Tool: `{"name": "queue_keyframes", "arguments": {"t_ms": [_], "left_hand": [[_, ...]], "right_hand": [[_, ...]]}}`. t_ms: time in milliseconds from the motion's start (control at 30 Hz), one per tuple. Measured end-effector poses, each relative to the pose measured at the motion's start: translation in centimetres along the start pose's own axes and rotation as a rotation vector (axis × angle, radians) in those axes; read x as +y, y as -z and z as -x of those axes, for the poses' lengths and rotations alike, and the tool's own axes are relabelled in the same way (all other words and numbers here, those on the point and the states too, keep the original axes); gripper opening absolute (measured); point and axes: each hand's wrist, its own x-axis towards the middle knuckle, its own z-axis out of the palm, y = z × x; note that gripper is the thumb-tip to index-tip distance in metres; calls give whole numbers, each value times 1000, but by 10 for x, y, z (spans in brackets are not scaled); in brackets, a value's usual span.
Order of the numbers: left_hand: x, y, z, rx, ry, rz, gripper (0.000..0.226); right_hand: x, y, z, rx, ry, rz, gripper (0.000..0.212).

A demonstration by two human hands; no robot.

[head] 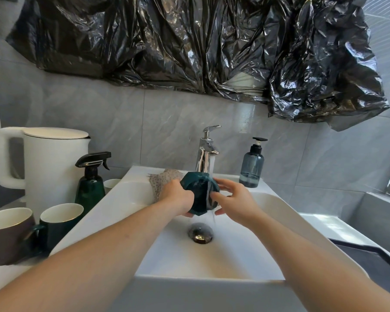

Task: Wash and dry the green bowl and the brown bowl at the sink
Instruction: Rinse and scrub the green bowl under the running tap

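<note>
Both forearms reach over my sink [279, 206], left hand [177, 195] gripping the green bowl [195, 194] tilted under the running tap [206, 152], right hand [235, 200] fingers loosely spread, touching its rim.

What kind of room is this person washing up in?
Probably a bathroom or small washroom in a home: a white basin with a chrome tap running, grey tiled walls, and a soap pump bottle on the basin's ledge. The kettle beside it hints at a makeshift kitchen.
</note>
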Motion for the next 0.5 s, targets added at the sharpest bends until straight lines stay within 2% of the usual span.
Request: {"name": "queue_keyframes", "arguments": {"t_ms": [233,333,500], "left_hand": [[3,-2,6,-103,11,0,27],[1,-2,4,-113,0,-28,31],[-3,2,3,-83,-203,-242,34]], "right_hand": [[4,1,0,3,-92,61,37],[5,0,1,-10,-130,84,37],[0,2,10,-8,-109,224,28]]}}
